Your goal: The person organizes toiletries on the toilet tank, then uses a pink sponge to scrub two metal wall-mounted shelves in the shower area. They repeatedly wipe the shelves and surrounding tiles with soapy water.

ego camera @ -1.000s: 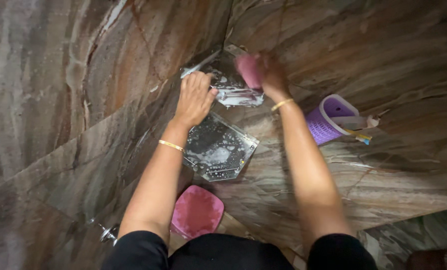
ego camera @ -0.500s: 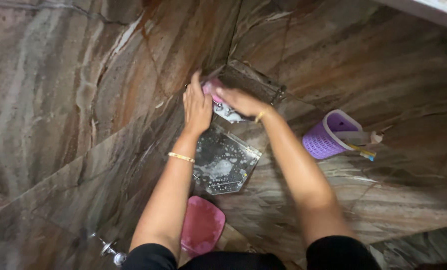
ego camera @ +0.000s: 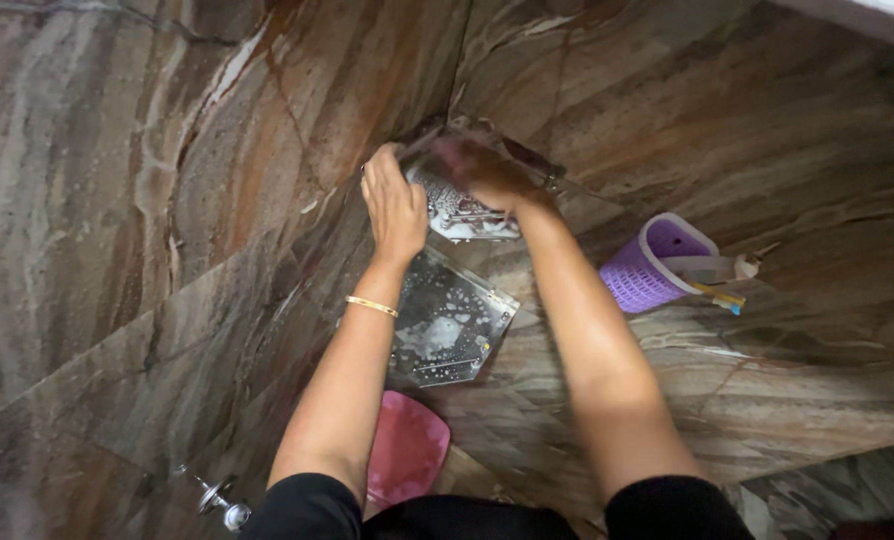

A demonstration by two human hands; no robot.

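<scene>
The left hand (ego camera: 395, 205) grips the left edge of the upper glass corner shelf (ego camera: 459, 208), fingers curled over its rim where it meets the marbled wall (ego camera: 117, 200). The right hand (ego camera: 482, 170) lies across the top of the same shelf, just beside the left hand; it is motion-blurred, and whether it is clenched on anything cannot be told. The shelf surface between the two hands is wet and flecked with white suds.

Directly below the left wrist, with its gold bangle (ego camera: 372, 306), sits a lower glass corner shelf (ego camera: 447, 325), also soapy. Further down, between the two forearms, a pink plastic tub (ego camera: 407, 450) shows. To the right of the right forearm, a purple woven-pattern holder (ego camera: 652, 265) hangs on the wall with a toothbrush (ego camera: 719, 294) sticking out. A metal tap (ego camera: 222, 505) projects below the left elbow.
</scene>
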